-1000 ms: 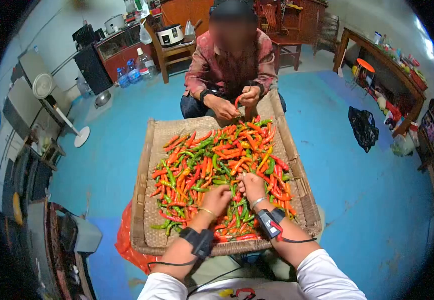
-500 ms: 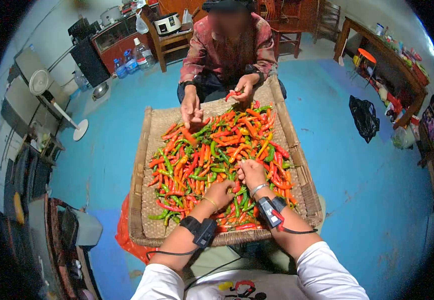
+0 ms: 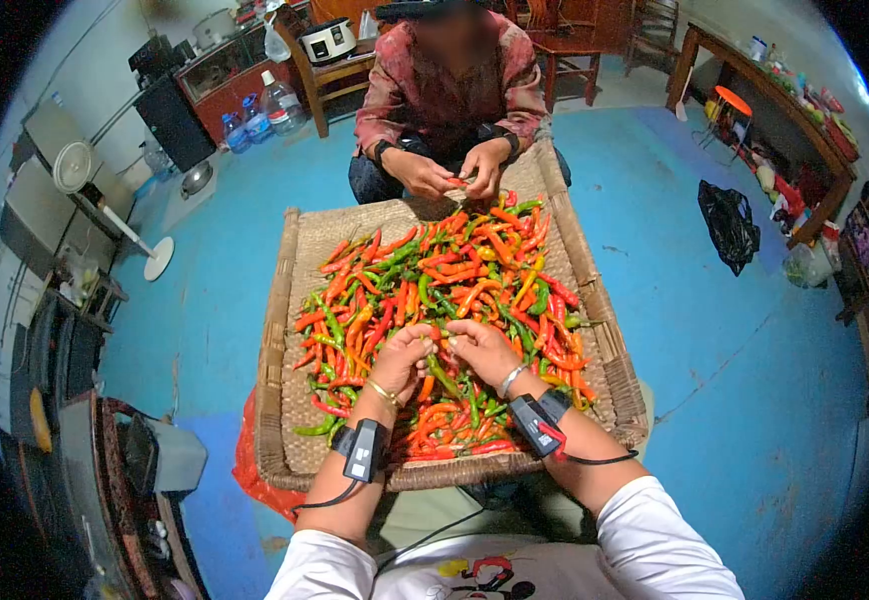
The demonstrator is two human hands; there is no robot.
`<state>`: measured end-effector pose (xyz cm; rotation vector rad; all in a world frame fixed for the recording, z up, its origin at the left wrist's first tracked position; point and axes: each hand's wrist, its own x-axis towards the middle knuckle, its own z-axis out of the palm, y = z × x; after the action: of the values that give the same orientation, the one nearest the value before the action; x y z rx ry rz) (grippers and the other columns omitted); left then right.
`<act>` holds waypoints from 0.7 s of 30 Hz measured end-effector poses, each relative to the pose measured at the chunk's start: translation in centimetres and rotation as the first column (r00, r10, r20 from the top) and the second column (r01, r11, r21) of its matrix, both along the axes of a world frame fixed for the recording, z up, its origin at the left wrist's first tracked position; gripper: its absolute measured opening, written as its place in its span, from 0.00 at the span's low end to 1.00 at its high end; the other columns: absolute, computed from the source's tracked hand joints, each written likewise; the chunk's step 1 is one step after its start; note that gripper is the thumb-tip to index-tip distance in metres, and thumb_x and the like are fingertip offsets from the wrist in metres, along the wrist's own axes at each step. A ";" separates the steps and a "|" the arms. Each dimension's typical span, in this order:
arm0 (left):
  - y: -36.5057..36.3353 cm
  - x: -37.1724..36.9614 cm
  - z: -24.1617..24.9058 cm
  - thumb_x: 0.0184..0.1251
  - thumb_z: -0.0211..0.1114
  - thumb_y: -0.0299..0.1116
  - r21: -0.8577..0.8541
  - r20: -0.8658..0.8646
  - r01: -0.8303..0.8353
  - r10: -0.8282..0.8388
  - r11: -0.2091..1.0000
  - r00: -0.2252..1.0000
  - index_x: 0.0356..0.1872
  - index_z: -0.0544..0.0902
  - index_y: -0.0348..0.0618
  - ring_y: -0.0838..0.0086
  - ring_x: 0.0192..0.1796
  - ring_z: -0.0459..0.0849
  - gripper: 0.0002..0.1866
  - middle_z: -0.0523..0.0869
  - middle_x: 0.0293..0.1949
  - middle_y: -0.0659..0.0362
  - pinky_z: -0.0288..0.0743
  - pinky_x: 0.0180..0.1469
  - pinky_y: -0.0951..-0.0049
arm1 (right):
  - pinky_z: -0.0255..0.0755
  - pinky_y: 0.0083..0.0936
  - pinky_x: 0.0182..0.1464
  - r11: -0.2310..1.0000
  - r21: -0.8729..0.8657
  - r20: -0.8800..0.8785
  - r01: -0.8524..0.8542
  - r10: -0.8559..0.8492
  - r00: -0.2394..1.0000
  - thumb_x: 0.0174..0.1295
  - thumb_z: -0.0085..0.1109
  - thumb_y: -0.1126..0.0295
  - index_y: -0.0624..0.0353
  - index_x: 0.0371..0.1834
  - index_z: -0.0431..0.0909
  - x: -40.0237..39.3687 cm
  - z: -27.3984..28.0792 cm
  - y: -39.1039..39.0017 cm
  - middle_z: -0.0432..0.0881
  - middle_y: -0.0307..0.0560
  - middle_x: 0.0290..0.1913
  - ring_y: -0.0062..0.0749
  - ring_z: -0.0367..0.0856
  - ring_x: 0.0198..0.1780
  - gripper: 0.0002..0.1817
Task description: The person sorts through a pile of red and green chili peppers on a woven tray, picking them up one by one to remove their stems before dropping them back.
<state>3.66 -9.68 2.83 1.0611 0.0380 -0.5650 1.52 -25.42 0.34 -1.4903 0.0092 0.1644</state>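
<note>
My left hand [image 3: 404, 362] and my right hand [image 3: 486, 353] are close together over the middle of a heap of chili peppers [image 3: 465, 268]. The fingers of both are pinched around one chili pepper [image 3: 438, 336], which shows only in part in the narrow gap between the fingertips. Red, orange and green peppers lie under and around my hands. They rest in a shallow woven basket [image 3: 305, 285] with a raised rim. A band and a small black device sit on each of my forearms.
Across the basket a person [image 3: 453, 90] sits with both hands [image 3: 455, 175] together on a red chili pepper. A black plastic bag [image 3: 729, 228] lies on the blue floor at right. A white fan [image 3: 159, 258] stands at left, and a red bag [image 3: 255, 470] shows beneath the basket.
My left hand has moved up and right to meet my right hand, which has shifted slightly left. The person opposite has brought both hands together at the pepper.
</note>
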 end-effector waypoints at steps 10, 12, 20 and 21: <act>-0.1 0.0 -0.2 0.56 0.54 0.31 0.238 0.020 0.178 -0.188 0.955 0.982 0.35 0.73 0.41 0.89 0.16 0.69 0.08 0.77 0.22 0.65 0.62 0.15 0.91 | 0.66 0.29 0.29 0.846 -0.493 0.418 0.206 0.023 0.908 0.45 0.55 0.68 0.59 0.23 0.73 -0.6 1.7 0.0 0.74 0.47 0.25 0.41 0.73 0.27 0.06; -0.1 -0.1 -0.3 0.57 0.53 0.32 0.241 0.011 0.178 -0.186 0.954 0.982 0.35 0.73 0.39 0.87 0.16 0.69 0.09 0.78 0.23 0.63 0.63 0.15 0.90 | 0.66 0.25 0.24 0.915 -0.369 0.297 0.160 -0.047 0.954 0.49 0.54 0.67 0.60 0.25 0.73 -0.3 1.4 -0.2 0.75 0.45 0.21 0.34 0.73 0.21 0.07; -0.6 0.0 -1.7 0.57 0.52 0.29 0.232 0.042 0.202 -0.217 0.951 0.975 0.35 0.72 0.39 0.84 0.20 0.72 0.07 0.79 0.27 0.60 0.67 0.20 0.86 | 0.66 0.15 0.24 0.972 -0.177 0.068 0.158 -0.148 0.987 0.50 0.51 0.73 0.63 0.32 0.73 0.4 -0.7 -0.2 0.75 0.39 0.22 0.19 0.72 0.22 0.07; -0.6 0.0 -1.8 0.57 0.52 0.28 0.248 0.058 0.151 -0.170 0.957 0.984 0.35 0.72 0.39 0.83 0.20 0.73 0.07 0.79 0.28 0.59 0.68 0.20 0.85 | 0.65 0.16 0.25 0.958 -0.130 0.099 0.254 -0.243 0.965 0.49 0.50 0.74 0.63 0.31 0.74 0.2 -0.1 -0.2 0.75 0.38 0.22 0.19 0.72 0.24 0.07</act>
<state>3.63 -10.29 1.05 1.3326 -0.0499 -0.6770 1.75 -25.62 0.22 -1.6219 0.1447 -0.1032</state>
